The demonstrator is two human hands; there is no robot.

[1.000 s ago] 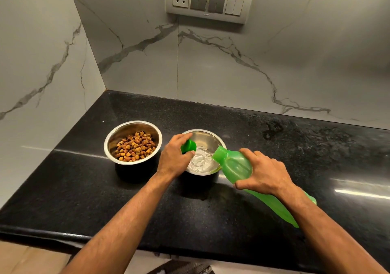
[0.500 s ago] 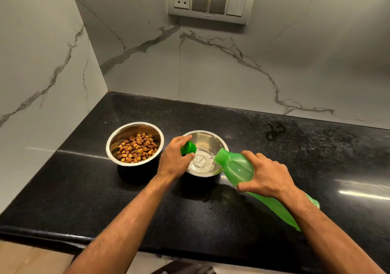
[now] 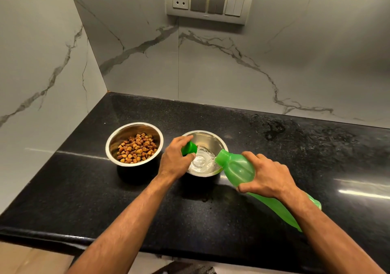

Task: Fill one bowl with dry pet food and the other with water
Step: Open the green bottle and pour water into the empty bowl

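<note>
Toward the left back corner of the counter we see the kibble bowl, already filled. Beside it our left hand is closed around the green cap at the rim of the water bowl. Our right hand grasps the green bottle, tilted and pouring. We judge the plastic light but soft; holding the wide shoulder seems best.
</note>
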